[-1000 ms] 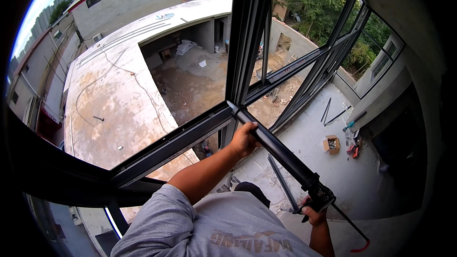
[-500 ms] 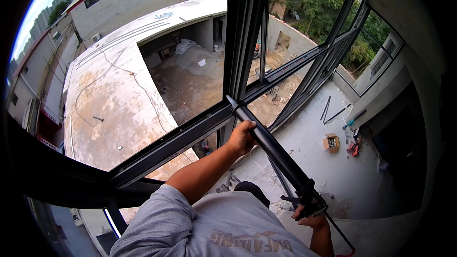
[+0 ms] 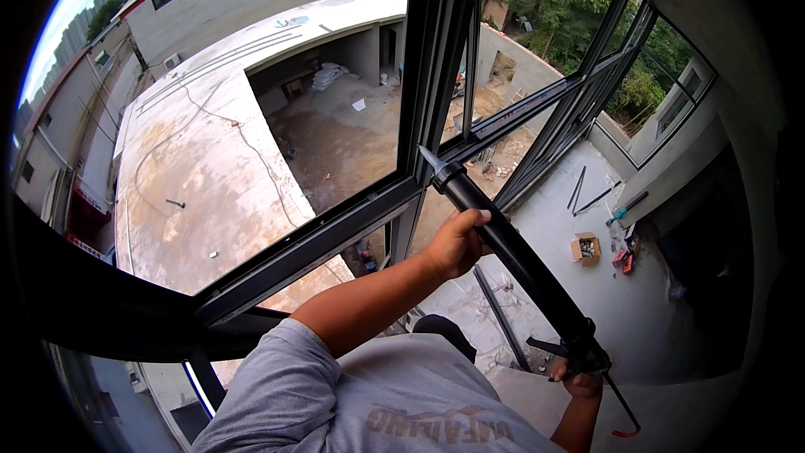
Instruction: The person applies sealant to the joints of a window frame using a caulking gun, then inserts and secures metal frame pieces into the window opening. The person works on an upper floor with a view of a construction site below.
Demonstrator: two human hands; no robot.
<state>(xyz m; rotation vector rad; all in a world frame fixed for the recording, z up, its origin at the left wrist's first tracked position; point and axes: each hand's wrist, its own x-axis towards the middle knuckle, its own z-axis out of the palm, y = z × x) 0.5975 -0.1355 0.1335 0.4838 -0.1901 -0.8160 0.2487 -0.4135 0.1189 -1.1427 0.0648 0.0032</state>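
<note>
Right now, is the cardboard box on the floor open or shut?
Open. The cardboard box has its top uncovered, and small things show inside, too tiny to name.

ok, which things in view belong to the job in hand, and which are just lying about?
In use, by the look of it:
- caulking gun: left hand on barrel, right hand at handle
- dark window frame by the nozzle tip

Lying about on the floor:
- open cardboard box
- red-and-black item
- thin dark strips

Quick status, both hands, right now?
Left hand: closed, holding the black caulking gun by its barrel, near the nozzle.
Right hand: closed, holding the same gun at its rear end.
</note>
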